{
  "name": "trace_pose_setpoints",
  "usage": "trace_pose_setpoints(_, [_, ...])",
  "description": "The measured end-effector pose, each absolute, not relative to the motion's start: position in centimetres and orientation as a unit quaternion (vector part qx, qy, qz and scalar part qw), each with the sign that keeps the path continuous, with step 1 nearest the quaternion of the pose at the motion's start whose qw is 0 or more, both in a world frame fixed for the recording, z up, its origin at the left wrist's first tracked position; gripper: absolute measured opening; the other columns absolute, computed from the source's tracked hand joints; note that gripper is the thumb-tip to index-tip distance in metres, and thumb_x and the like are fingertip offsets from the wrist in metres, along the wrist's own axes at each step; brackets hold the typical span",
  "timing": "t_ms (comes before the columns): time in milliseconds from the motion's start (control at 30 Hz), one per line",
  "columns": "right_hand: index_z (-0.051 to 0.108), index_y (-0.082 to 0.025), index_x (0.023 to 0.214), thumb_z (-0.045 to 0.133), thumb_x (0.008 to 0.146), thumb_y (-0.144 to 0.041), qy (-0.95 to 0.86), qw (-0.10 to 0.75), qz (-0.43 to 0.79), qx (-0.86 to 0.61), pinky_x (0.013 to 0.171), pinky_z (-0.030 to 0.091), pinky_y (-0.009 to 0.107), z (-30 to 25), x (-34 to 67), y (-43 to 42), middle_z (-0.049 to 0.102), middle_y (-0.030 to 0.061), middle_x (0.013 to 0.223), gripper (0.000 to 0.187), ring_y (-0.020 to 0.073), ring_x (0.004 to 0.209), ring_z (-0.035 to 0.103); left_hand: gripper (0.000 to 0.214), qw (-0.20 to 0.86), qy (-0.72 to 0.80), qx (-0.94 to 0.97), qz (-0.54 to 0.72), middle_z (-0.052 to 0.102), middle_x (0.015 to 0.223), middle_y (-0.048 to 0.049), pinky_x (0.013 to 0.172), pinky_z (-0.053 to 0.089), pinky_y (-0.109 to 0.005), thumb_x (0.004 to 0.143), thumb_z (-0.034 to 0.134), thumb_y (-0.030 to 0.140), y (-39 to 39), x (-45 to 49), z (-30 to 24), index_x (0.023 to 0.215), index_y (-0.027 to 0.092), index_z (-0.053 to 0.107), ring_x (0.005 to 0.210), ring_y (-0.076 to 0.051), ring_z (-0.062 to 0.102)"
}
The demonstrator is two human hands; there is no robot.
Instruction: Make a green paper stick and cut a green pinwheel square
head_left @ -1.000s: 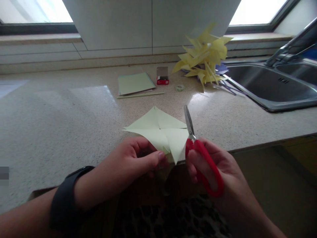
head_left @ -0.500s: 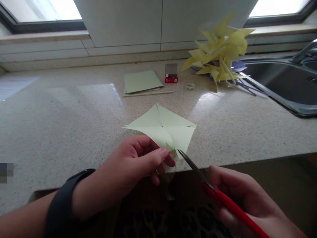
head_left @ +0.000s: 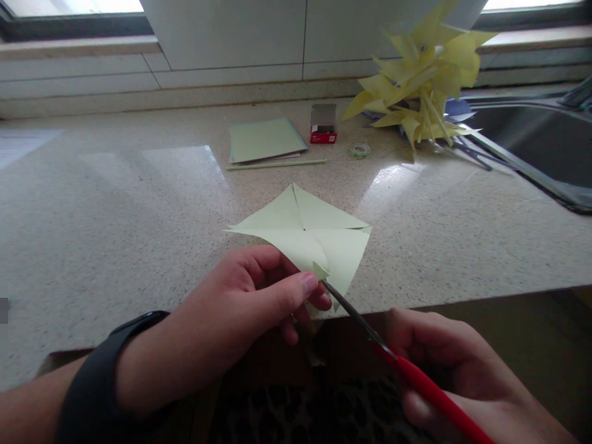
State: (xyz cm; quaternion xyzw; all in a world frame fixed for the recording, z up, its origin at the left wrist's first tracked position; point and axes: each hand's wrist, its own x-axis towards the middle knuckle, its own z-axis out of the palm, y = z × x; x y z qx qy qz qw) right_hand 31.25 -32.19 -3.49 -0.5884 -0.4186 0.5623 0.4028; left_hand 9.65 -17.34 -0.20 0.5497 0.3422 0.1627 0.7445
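A pale green square of paper (head_left: 277,223), slit inward from its corners and marked with a small dot at its centre, lies near the counter's front edge. My left hand (head_left: 272,296) pinches its near corner, which curls up in a small folded tip beside the thumb. My right hand (head_left: 457,364) grips red-handled scissors (head_left: 419,379). The scissors' blades look closed, and their tips touch or nearly touch the folded tip by my left thumb. The fingers under the paper are partly hidden.
Behind the paper are a stack of coloured paper (head_left: 266,140), a thin stick (head_left: 277,164), a small red box (head_left: 323,132) and a roll of tape (head_left: 359,150). Yellow paper pinwheels (head_left: 425,80) lie beside the sink (head_left: 536,148) at the right. The counter edge (head_left: 462,302) runs close by my hands.
The scissors have moved left, so their tips have come up to the folded paper corner by my left thumb. Their blades have drawn together. The view has shifted slightly.
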Motion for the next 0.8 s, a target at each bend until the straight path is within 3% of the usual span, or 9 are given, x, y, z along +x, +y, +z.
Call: trace_pose_setpoints(800, [0.059, -0.022, 0.068, 0.075, 0.078, -0.057, -0.433, 0.379, 0.563, -0.593, 0.054, 0.041, 0.027, -3.49, 31.39, -32.34, 0.055, 0.0015, 0.069, 0.039, 0.0161, 0.065, 0.049, 0.017, 0.729, 0.341, 0.571, 0.164, 0.076, 0.081, 0.0017, 0.053, 0.051, -0.014, 0.091, 0.072, 0.036, -17.25, 9.55, -0.35, 0.085, 0.021, 0.078, 0.056, -0.007, 0.063])
